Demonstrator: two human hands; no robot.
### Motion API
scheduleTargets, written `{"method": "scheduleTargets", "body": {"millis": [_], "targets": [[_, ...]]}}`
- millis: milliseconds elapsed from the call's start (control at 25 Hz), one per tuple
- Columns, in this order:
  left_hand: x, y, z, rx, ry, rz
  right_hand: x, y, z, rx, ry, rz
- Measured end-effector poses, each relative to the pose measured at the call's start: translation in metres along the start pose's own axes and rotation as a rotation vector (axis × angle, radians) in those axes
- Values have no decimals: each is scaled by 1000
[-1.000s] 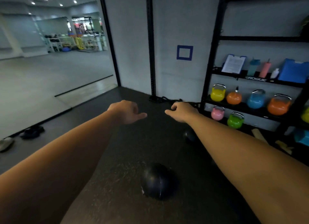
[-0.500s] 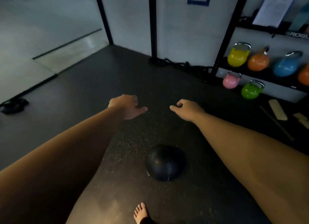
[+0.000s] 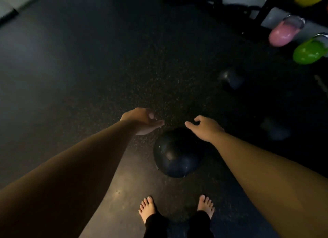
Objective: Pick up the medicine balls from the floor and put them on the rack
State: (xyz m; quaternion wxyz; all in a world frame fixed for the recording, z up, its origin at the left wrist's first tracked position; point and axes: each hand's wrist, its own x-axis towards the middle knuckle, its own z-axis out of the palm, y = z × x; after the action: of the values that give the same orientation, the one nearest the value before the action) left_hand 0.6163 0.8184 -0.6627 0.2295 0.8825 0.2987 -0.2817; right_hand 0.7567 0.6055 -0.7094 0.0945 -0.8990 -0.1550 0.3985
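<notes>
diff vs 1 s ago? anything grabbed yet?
Nothing grabbed. The view tilted down from wall and rack to the floor; bare feet now show. Both arms lowered: left hand and right hand now hover open above the nearest medicine ball. That ball stayed put on the floor, as did the smaller dark ball near the rack.

Two bare forearms stretch forward and down from the lower corners of the view, converging toward the centre. The left hand (image 3: 142, 120) is open, palm turned inward, fingers loosely extended and thumb pointing toward the other hand. The right hand (image 3: 205, 127) is open as well, back upward, index finger extended toward the left, remaining fingers gently curled. Neither hand holds anything. Below, two bare feet (image 3: 147, 206) stand apart, dark trouser cuffs at the ankles.
</notes>
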Motion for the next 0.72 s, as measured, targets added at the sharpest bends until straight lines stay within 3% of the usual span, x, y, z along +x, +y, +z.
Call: {"method": "scheduleTargets", "body": {"millis": [160,360,480,720], "targets": [[92,-19,107,-64,49,-60,100,62,79,-27,-24,43],[187,-38,238,-254,-60,-160,204,107,164,-63,-37,73],[220,-42,289,-340,-87,-232,240,114,198,-29,-41,84],[232,-55,333,-821,-54,-361,254,124,237,156,-60,113]]}}
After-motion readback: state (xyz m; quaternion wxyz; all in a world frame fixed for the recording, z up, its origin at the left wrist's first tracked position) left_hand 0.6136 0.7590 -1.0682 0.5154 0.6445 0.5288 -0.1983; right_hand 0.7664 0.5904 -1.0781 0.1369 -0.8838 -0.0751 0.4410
